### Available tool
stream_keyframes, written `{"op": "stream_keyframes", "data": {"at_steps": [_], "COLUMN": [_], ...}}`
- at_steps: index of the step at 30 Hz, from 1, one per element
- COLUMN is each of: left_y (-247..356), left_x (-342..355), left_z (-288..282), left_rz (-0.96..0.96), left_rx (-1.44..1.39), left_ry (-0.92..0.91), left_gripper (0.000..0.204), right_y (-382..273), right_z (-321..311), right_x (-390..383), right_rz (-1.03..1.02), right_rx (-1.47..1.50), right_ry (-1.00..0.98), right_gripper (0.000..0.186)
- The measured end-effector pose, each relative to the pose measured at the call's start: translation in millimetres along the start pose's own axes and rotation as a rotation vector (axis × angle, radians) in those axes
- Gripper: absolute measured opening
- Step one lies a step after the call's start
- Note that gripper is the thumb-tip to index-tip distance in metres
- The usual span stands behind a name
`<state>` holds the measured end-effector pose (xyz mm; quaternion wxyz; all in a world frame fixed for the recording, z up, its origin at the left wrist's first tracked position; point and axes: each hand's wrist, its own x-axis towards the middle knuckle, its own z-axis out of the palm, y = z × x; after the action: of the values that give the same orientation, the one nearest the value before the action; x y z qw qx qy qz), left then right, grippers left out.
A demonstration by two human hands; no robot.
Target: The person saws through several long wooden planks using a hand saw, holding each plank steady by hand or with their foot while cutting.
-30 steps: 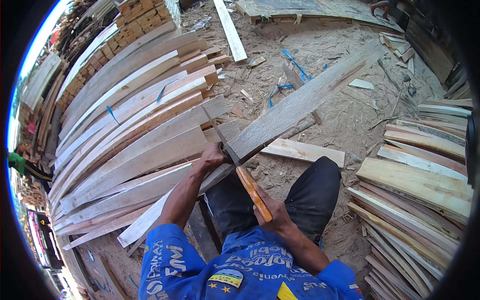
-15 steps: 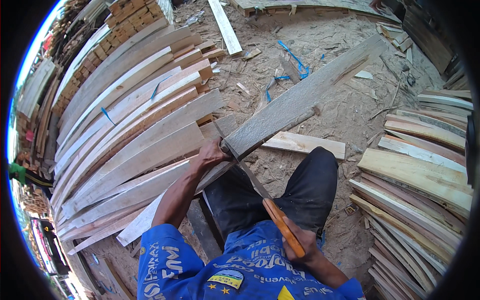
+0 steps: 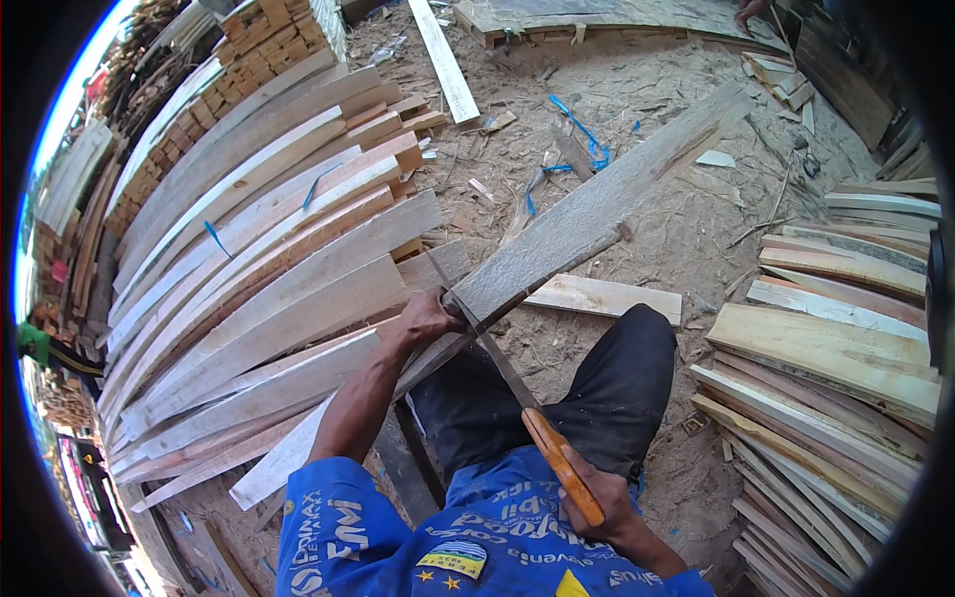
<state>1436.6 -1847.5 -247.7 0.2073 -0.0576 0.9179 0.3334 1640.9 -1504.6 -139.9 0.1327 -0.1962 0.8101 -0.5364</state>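
A long rough grey board (image 3: 587, 214) slants from the far right down across my left thigh. My left hand (image 3: 430, 315) is closed on the board's left edge, close beside the saw blade. My right hand (image 3: 600, 496) grips the orange-brown wooden handle of a handsaw (image 3: 505, 370) in front of my blue shirt. The saw's blade crosses the top of the board, and its tip points to the far left past my left hand. Where the teeth meet the wood is too fine to make out.
Stacked planks (image 3: 269, 229) fill the left side, and more planks (image 3: 816, 358) lie at the right. A short pale board (image 3: 607, 298) rests on the sandy ground beyond my knees. Blue strapping (image 3: 582, 124) lies farther off. Another person's hand (image 3: 751, 12) shows at the far right.
My right hand and the saw have come slightly back toward me. My left hand keeps its hold on the board, and the whole view has shifted a little.
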Motion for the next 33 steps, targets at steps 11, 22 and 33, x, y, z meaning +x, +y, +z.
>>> {"op": "stream_keyframes", "data": {"at_steps": [11, 22, 33], "left_y": [-9.5, -4.8, 31.3], "left_x": [9.5, 4.6, -54.9], "left_z": [-19.0, -20.8, -2.7], "left_rz": [0.069, 0.028, 0.118], "left_rx": [0.090, -0.065, -0.136], "left_ry": [0.088, -0.015, 0.099], "left_gripper": [0.070, 0.071, 0.071], "right_y": [55.4, 21.3, 69.1], "right_z": [53.8, -9.1, -27.8], "right_x": [113.6, 2.1, 78.5], "right_rz": [-0.274, -0.202, 0.162], "right_rx": [0.002, -0.057, 0.343], "right_ry": [0.157, 0.101, 0.449], "right_gripper": [0.066, 0.064, 0.054]}}
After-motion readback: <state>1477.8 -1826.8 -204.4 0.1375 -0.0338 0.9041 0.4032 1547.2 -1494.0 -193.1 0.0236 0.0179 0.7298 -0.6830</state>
